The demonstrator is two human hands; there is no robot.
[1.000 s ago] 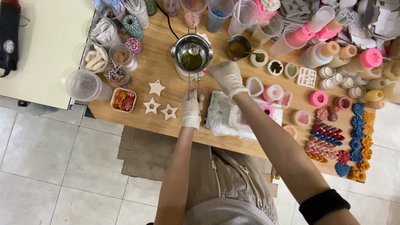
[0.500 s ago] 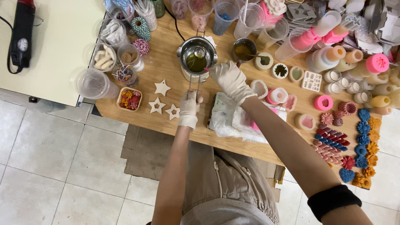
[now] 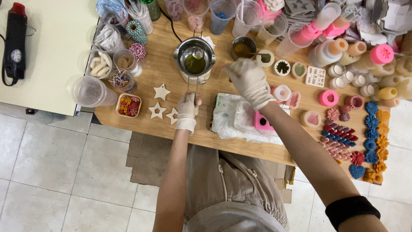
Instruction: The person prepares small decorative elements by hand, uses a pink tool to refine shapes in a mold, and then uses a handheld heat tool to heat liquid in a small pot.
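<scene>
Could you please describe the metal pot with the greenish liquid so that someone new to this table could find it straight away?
Start at the wooden table and look along its far edge, just in front of the row of clear plastic cups. The pot is the shiny steel one, its handle held by the left hand. Unlike the smaller tin of amber liquid beside it, it sits on a white base and holds dark green liquid.

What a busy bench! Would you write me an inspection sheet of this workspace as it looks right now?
Surface: wooden table, crowded.
Job's things: metal pot of greenish liquid; wire handle toward left hand.
Clutter: three star cutouts, plastic cups, twine spools, pink moulds, coloured flower shapes.
Grippers: both gloved; left hand at handle; right hand raised by small cup.
Cables: black cord behind pot.
Surroundings: tiled floor, white counter.
</scene>
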